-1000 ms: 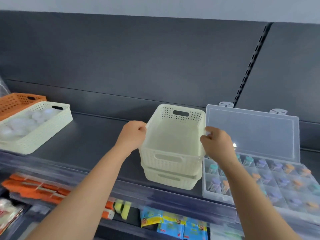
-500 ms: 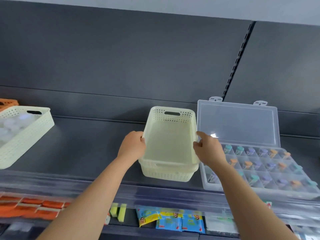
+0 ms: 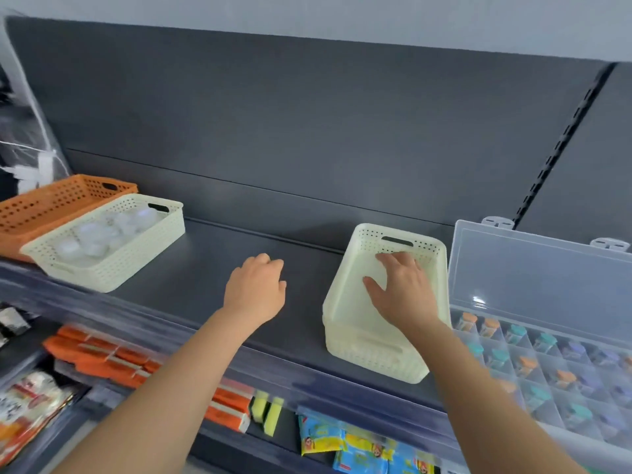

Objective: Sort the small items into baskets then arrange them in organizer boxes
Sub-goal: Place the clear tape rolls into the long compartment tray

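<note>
the right hand (image 3: 398, 295) lies spread flat inside the empty cream basket (image 3: 349, 295), probably pressing it into the one nested beneath, just beside the open organizer box (image 3: 540, 268); the left hand (image 3: 254, 290) hovers loosely curled, holding nothing.

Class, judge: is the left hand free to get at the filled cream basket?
Probably yes: the left hand holds nothing, and only bare shelf lies between it and the filled basket.
</note>
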`<state>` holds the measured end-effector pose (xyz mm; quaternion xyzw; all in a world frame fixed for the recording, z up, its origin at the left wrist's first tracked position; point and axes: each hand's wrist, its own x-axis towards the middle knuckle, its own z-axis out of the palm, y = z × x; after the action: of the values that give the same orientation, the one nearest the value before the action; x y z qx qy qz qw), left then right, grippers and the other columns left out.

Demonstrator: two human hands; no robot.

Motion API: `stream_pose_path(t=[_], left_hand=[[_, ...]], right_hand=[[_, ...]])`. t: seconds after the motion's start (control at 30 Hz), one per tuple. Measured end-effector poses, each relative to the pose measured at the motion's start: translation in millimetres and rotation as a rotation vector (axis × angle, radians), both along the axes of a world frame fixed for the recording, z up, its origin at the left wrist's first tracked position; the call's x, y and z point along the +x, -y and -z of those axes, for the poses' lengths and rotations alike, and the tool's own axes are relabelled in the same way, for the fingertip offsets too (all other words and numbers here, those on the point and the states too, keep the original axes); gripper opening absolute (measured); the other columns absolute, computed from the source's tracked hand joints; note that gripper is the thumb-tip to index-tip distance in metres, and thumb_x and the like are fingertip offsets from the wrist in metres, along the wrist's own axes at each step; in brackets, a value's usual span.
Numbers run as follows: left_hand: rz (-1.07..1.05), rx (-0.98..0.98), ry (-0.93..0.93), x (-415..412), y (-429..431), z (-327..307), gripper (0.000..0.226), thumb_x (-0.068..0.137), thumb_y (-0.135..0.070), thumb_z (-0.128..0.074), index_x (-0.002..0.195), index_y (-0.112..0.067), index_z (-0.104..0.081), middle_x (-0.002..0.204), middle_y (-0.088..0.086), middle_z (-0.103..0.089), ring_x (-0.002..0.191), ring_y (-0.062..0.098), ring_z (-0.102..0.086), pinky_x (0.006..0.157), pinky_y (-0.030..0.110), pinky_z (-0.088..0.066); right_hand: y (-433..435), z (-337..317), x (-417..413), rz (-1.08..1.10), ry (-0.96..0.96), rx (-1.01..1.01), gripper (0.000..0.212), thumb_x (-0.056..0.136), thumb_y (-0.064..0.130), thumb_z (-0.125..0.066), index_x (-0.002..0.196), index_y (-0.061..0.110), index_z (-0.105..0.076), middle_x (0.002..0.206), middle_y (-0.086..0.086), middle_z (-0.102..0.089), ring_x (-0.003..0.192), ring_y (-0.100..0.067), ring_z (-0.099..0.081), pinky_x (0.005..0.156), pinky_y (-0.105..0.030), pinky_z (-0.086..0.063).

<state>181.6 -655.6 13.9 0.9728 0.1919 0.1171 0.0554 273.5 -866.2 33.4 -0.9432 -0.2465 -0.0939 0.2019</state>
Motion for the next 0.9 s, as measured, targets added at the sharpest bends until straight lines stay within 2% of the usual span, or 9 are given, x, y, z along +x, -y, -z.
stream_pose_path(t=[0.23,0.47,0.73,0.9], left_hand=[[-0.189,0.175,-0.092,-71,-108,-4,0.026,0.094,-0.029,-0.049,0.116,-0.016,-0.055,0.114,0.003,-0.053,0.109,0.024,-0.05,0.086,0.034,-0.043],[-0.275,0.191,-0.132,-139,-225,-8,0.028,0.09,-0.02,-0.051,0.117,-0.015,-0.057,0.112,0.006,-0.053,0.106,0.025,-0.05,0.081,0.035,-0.044],[-0.296,0.159,-0.183,-179,-334,-5,0.031,0.087,-0.011,-0.05,0.117,-0.014,-0.055,0.116,0.008,-0.051,0.11,0.027,-0.047,0.084,0.036,-0.042],[-0.3,0.133,-0.178,-172,-382,4,0.033,0.086,-0.009,-0.05,0.118,-0.015,-0.056,0.114,0.007,-0.051,0.109,0.026,-0.047,0.085,0.037,-0.044]], right_hand=[[-128,2,-37,-0.265,0.027,-0.127,0.052,0.091,0.038,-0.054,0.137,0.018,-0.043,0.134,-0.004,-0.049,0.122,-0.026,-0.043,0.099,-0.038,-0.038],[-264,18,-91,-0.404,-0.016,-0.205,0.052,0.091,0.031,-0.055,0.139,0.019,-0.041,0.135,-0.002,-0.05,0.125,-0.023,-0.042,0.101,-0.036,-0.037],[-391,24,-123,-0.468,-0.074,-0.26,0.047,0.092,0.03,-0.052,0.137,0.019,-0.042,0.129,-0.004,-0.052,0.122,-0.024,-0.042,0.099,-0.036,-0.036],[-447,30,-116,-0.388,-0.088,-0.217,0.045,0.095,0.048,-0.041,0.127,0.018,-0.051,0.119,-0.006,-0.057,0.114,-0.026,-0.047,0.091,-0.038,-0.043]])
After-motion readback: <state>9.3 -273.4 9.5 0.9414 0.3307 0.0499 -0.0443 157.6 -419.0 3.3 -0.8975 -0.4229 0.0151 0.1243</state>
